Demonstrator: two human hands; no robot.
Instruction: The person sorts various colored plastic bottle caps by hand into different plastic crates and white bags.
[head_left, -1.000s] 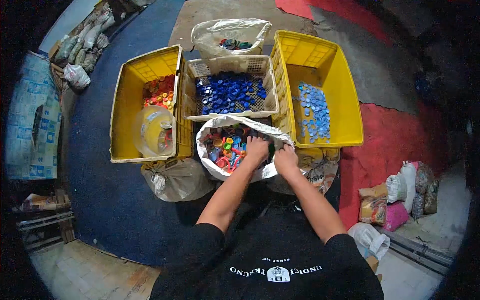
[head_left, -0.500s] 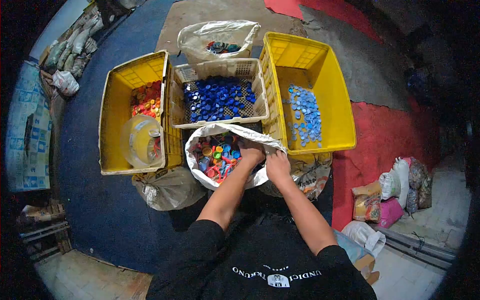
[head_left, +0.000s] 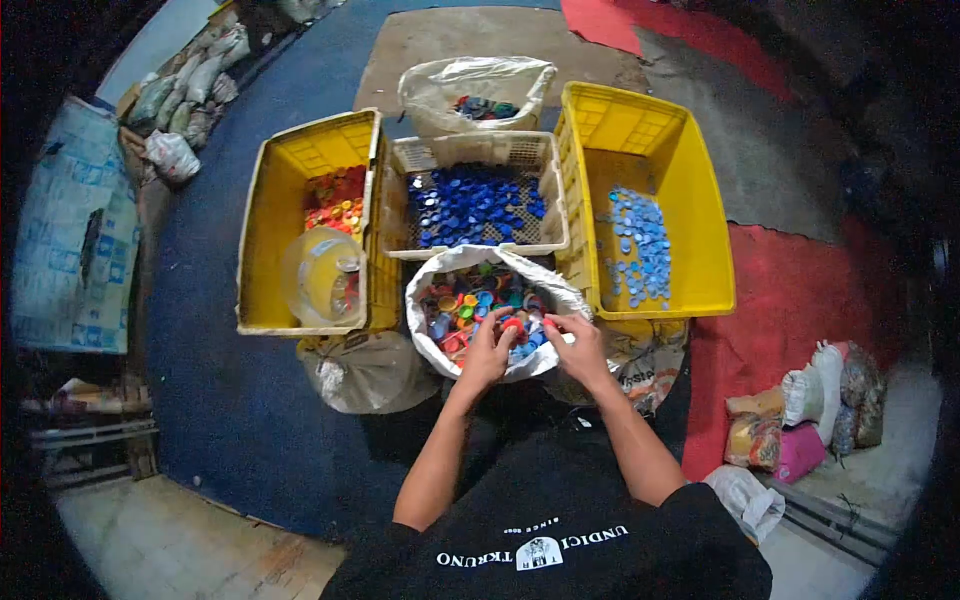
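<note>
My left hand (head_left: 486,350) is closed on a red cap (head_left: 513,326) over the front of the white sack (head_left: 428,345), which holds mixed coloured caps (head_left: 466,312). My right hand (head_left: 582,350) is beside it at the sack's right side, fingers pinched round something small and reddish that I cannot make out. Behind the sack, a white crate (head_left: 480,250) holds dark blue caps (head_left: 480,205). Red and orange caps (head_left: 337,200) and a clear round container (head_left: 325,275) lie in the left yellow crate (head_left: 262,240). Light blue caps (head_left: 640,245) lie in the right yellow crate (head_left: 705,230).
Another white sack (head_left: 425,90) with caps stands behind the white crate. Filled sacks (head_left: 375,375) sit under the crates. More bags (head_left: 800,400) are at the right, others (head_left: 190,95) at the far left. Red cloth (head_left: 760,290) covers floor at the right.
My left hand has come up out of the caps with a red cap. My right hand has let go of the sack's rim and its fingers are now pinched. The view has shifted.
</note>
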